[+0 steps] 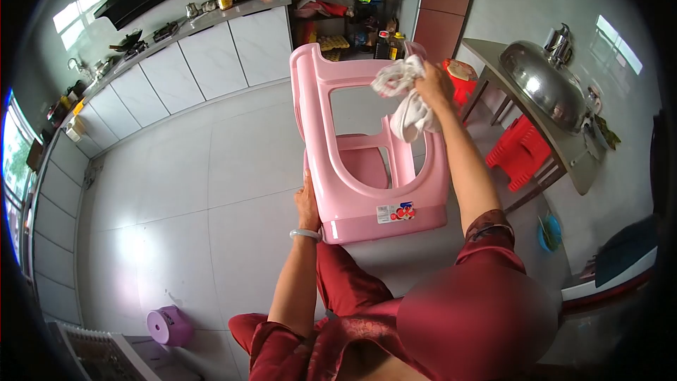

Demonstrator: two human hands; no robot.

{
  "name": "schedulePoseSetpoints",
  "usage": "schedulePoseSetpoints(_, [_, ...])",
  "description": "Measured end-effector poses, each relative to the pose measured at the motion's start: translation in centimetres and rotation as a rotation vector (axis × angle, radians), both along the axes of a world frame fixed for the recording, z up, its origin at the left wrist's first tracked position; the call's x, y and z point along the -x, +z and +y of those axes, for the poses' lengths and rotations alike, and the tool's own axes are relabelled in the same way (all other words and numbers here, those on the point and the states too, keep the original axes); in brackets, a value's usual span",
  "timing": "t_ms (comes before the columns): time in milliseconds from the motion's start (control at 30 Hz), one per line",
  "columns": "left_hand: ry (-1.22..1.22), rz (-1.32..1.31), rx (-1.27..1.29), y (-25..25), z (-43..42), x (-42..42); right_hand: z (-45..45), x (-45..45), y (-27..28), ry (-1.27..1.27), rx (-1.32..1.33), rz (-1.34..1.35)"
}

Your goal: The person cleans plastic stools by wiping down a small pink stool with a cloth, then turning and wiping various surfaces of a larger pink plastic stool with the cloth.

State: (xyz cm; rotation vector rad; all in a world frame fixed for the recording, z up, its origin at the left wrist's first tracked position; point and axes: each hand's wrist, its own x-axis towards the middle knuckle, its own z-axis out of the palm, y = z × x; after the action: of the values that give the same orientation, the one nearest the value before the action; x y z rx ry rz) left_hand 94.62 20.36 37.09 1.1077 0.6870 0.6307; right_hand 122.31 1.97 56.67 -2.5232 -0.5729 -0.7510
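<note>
In front of me stands a large pink plastic chair-like piece [352,215], with wide rounded openings and a sticker on its near panel. My left hand [307,204] grips its left side edge, with a pale bangle at the wrist. Bunched in my right hand [434,88] is a white cloth [412,120] with some reddish marks. It hangs over the far right part of the pink piece; whether it touches the plastic I cannot tell.
To the right, a table [532,130] bears a large metal dome lid [539,77], with red stools [522,152] below and a blue basin [550,231] on the floor. A purple stool [169,326] stands at lower left. White cabinets [211,56] line the back.
</note>
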Motion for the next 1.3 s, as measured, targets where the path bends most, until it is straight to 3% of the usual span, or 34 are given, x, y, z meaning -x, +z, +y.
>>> schedulePoseSetpoints(67, [-0.022, -0.024, -0.316, -0.7, 0.1, 0.5, -0.8, -1.2, 0.1, -0.091, 0.008, -0.118])
schedulePoseSetpoints(133, [-0.024, -0.034, -0.314, -0.9, 0.2, 0.2, 1.0, -0.2, 1.0, 0.064, -0.151, -0.233])
schedulePoseSetpoints(167, [-0.024, -0.025, -0.151, -0.2, -0.2, 0.1, 2.3, 1.8, 1.9, 0.133, -0.231, -0.288])
schedulePoseSetpoints(200, [-0.028, -0.012, 0.011, 0.3, -0.8, 0.0, 4.3, 4.4, 2.8, 0.428, -0.53, -0.091])
schedulePoseSetpoints(267, [-0.039, -0.029, -0.026, 0.7, -1.0, 0.3, 8.6, 5.6, 2.2, 0.738, -0.457, -0.206])
schedulePoseSetpoints(300, [-0.044, -0.027, 0.006, 1.3, -1.2, 0.5, 10.1, 4.4, 0.8, 0.728, -0.075, -0.504])
schedulePoseSetpoints(367, [-0.017, -0.021, -0.019, 2.2, -1.5, 0.7, 10.6, 5.2, -0.5, 0.574, 0.128, -0.493])
schedulePoseSetpoints(500, [0.022, -0.009, -0.049, 2.6, -1.5, 0.8, 7.0, 0.7, 1.3, 0.388, -0.038, -0.013])
schedulePoseSetpoints(567, [0.001, 0.009, -0.059, 2.4, -1.2, 0.8, 3.1, -4.1, 2.0, 0.182, 0.024, 0.042])
schedulePoseSetpoints(700, [-0.041, 0.023, -0.09, 2.5, -1.1, 0.7, -1.7, -8.3, 2.7, -0.302, -0.317, 0.147])
schedulePoseSetpoints(767, [-0.054, 0.054, -0.118, 2.6, -1.3, 0.6, -3.0, -8.5, 1.2, -0.294, -0.394, -0.01])
schedulePoseSetpoints(833, [-0.08, 0.116, -0.172, 2.5, -0.9, 0.7, -3.1, -18.8, -7.3, 0.246, -0.342, 0.268])
schedulePoseSetpoints(900, [-0.096, 0.119, -0.249, 0.8, -0.2, 0.7, -3.0, -14.7, -7.7, 0.299, -0.318, 0.109])
schedulePoseSetpoints(933, [-0.102, 0.117, -0.288, 0.2, 0.1, 0.5, -3.1, -11.8, -7.0, 0.307, -0.357, 0.182])
schedulePoseSetpoints(1033, [-0.086, 0.06, -0.337, 0.7, -0.3, 0.7, -4.2, -7.8, -9.3, 0.532, -0.351, -0.152])
schedulePoseSetpoints(1067, [-0.081, 0.039, -0.154, 1.2, -0.4, 0.7, -5.2, -6.0, -9.8, 0.634, -0.338, -0.189])
schedulePoseSetpoints(1167, [0.015, -0.017, 0.023, 2.5, -1.4, 0.8, -8.6, 0.8, -10.1, 0.664, -0.308, -0.169])
schedulePoseSetpoints(1267, [-0.007, 0.06, -0.174, 0.3, -0.3, 0.8, -11.2, 9.8, -9.5, 0.482, 0.014, -0.241])
schedulePoseSetpoints(1300, [0.007, 0.017, -0.049, 1.4, -0.8, 0.9, -11.7, 12.8, -9.0, 0.471, 0.113, -0.23])
